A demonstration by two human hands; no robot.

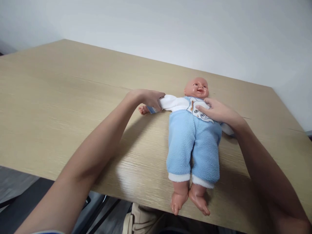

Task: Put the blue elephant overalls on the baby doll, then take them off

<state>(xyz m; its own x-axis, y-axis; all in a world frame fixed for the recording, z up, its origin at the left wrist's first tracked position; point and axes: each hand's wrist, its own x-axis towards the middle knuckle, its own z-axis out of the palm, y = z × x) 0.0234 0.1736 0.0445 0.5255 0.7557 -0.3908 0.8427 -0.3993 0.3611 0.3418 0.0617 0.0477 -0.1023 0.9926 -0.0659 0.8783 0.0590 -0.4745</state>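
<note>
A baby doll [195,139] lies on its back on the wooden table, head away from me. It wears light blue fleece overalls with a white animal-face patch [201,112] on the chest and white sleeves. My left hand [151,99] is closed round the doll's sleeve [173,102] on the left, near the cuff, and the doll's small bare hand [143,110] sticks out beyond. Across the chest lies my right hand [218,110], thumb on the patch and fingers bent over the upper bib, holding the torso. The doll's other arm is mostly hidden under my right wrist.
The light wood table [60,97] stretches to a pale wall [158,29] behind it. Below the near edge are a dark chair [26,201], a beige shoe [140,219] and grey floor. The doll's bare feet [179,200] lie close to that edge.
</note>
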